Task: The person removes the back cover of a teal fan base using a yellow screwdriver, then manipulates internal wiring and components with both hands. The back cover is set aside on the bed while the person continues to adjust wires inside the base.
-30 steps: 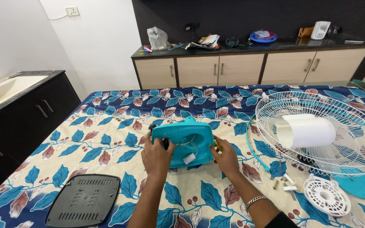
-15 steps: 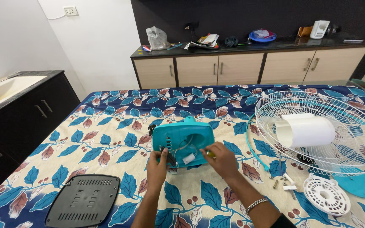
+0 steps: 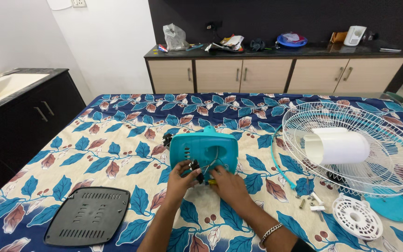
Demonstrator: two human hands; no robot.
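Teal fan housing; blue-leaf bedsheet; white grille.

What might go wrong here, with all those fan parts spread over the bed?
The loose screws lie on soft patterned bedding near the white fan guard; they could easily roll off or get lost in the print. Both the left hand and right hand work at thin wires in the teal housing; a tug might pull one loose.

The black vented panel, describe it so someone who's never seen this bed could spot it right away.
Start at the leaf-patterned bedspread and go to its near left corner, left of the person's left hand. There the black vented panel lies flat: a rounded rectangle with rows of slots. It is the only black piece; the other fan parts are teal or white.
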